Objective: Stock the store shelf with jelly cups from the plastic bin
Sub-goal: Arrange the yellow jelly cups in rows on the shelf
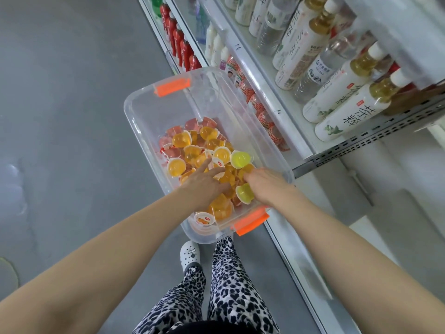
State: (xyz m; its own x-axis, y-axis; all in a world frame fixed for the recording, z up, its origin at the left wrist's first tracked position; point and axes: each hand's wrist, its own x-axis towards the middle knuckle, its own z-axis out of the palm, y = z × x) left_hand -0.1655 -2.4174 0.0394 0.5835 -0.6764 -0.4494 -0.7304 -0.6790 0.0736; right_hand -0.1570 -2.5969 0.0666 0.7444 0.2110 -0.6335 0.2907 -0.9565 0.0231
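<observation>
Shelf [281, 104]: at 3 o'clock, the target.
Bin [154, 112]: clear, alongside the shelf.
Jelly cups [192, 153]: heaped at the bin's 6 o'clock end.
Left hand [202, 186]: grip wide over the cups (best to close on one rim only).
Right hand [265, 186]: fingers curled among the cups; can't tell if it holds one.

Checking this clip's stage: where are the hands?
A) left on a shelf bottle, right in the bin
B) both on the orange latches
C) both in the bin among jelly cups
C: the left hand and right hand both reach into the plastic bin, onto the piled jelly cups.
</observation>
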